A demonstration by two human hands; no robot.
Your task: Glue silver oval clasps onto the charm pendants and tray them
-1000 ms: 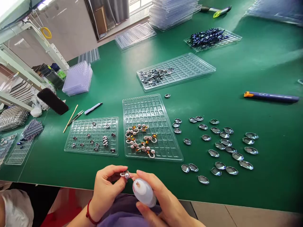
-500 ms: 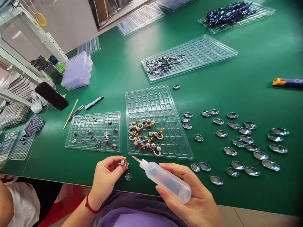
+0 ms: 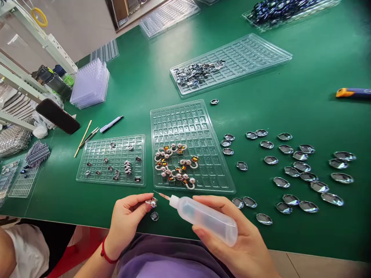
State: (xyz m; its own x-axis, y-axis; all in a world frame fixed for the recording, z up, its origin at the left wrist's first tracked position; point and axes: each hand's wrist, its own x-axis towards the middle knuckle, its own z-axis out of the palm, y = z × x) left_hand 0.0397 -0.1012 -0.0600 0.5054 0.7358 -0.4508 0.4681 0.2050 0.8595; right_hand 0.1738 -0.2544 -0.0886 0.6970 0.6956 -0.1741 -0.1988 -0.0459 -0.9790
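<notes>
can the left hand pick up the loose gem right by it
Probably not as things stand: nothing appears to block the gem, but the left hand is pinching a beaded piece.

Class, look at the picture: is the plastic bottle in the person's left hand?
No, the right hand holds the plastic bottle, while the left hand pinches a small shiny piece.

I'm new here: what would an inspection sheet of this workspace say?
Surface: green tabletop, oval gems at right.
Things in use: squeeze bottle, silver piece, round gem, clear tray of silver-and-amber pieces.
Clutter: phone, wooden stick, tweezers and pen at left.
Hands: left hand pinches the silver piece; right hand holds the squeeze bottle, tip nearby.
Cables: yellow coil, upper left; possibly cable.
Surroundings: white frame; person's white sleeve, lower left.
</notes>
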